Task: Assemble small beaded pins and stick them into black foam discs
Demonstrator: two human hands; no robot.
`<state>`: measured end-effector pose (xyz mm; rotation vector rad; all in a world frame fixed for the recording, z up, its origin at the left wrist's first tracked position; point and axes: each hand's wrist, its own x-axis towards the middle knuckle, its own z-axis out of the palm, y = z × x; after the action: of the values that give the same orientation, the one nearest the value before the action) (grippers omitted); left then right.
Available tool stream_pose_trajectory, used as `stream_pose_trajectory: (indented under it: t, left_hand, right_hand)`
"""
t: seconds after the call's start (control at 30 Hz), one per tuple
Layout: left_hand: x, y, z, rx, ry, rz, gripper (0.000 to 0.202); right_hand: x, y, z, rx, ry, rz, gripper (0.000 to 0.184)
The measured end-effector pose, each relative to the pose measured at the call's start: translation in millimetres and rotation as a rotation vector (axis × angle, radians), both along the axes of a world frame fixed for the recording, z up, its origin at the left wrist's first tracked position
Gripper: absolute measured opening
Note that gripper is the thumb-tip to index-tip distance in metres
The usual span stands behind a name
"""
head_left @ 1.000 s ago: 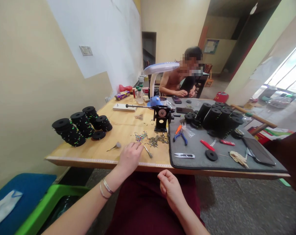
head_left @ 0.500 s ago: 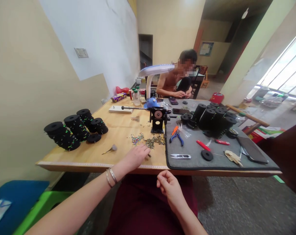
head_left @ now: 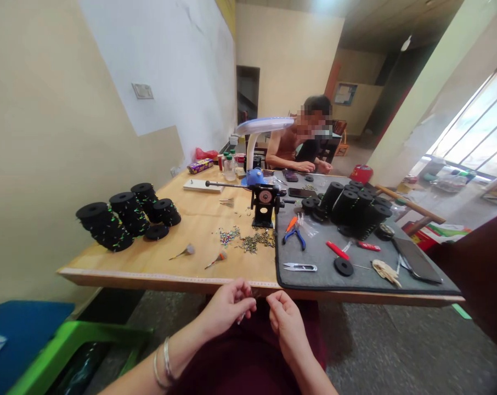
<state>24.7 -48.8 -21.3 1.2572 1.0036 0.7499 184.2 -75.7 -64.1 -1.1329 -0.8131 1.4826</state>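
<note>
My left hand (head_left: 231,305) is just in front of the table's near edge, thumb and fingers closed on something small and thin that I cannot make out. Close beside it on the right, my right hand (head_left: 287,323) is held in a pinch, and whatever may be between its fingertips is hidden. Beyond the hands, a heap of small brass-coloured pieces (head_left: 254,241) lies next to a scatter of small multicoloured pieces (head_left: 229,236). Nearer on the wood lie an orange-banded tuft with a thin stem (head_left: 218,259) and a grey one (head_left: 187,250).
A black hand-cranked device (head_left: 264,206) stands mid-table before a blue-based lamp (head_left: 254,176). Black foam spools (head_left: 104,225) are stacked left. On the grey mat (head_left: 306,280) lie thread snips (head_left: 300,267), blue-handled pliers (head_left: 295,237) and more spools. A person (head_left: 287,151) sits opposite.
My left hand has drawn back from the brass-coloured heap to beside my right hand, uncovering the orange-banded tuft. My right hand stays pinched in about the same place. The other person's hands have moved apart.
</note>
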Motion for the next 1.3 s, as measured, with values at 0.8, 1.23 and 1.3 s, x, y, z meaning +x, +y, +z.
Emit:
stream_pose_trajectory:
  t: [0.8,1.23,1.3]
  left_hand:
    - [7,-34,-39.0,-0.104,-0.090,0.128,0.027]
    - [11,-37,-45.3,0.007,-0.040,0.153,0.019]
    - [11,-37,-46.6,0.003,-0.037,0.162,0.018]
  right_hand:
    - [-14,-16,6.2,-0.007,-0.237,0.100,0.034]
    - [-12,-18,-3.8,0.113,-0.391,0.114,0.030]
    - [-13,-17,-6.6,0.109,-0.373,0.119,0.032]
